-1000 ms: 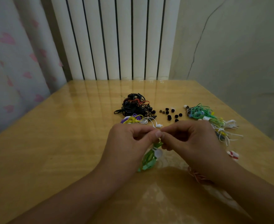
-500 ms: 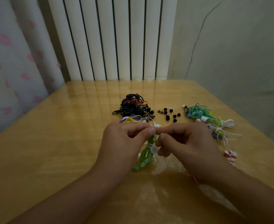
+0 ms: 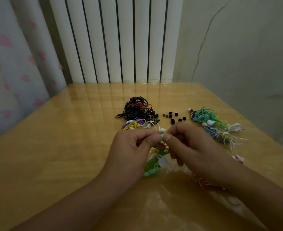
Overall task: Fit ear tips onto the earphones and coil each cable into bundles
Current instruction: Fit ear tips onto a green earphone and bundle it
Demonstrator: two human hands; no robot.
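the green earbud (image 3: 162,137) sits pinched between the thumb and fingertip of the left hand (image 3: 134,147) and those of the right hand (image 3: 194,147), both grips grasping it just above the desk (image 3: 54,155), likely so one steadies the bud while the other works a tip on, though any tip is too small to see. its green cable (image 3: 151,165) hangs below in a loose coil, and spare tips (image 3: 174,116) lie close beyond, between a black tangle (image 3: 135,110) and a pile of coloured bundles (image 3: 215,125), probably kept apart as undone and done. the desk is glossy wood, backed by a white radiator (image 3: 115,39), a heart-print curtain (image 3: 15,64) and a cracked wall (image 3: 245,55).
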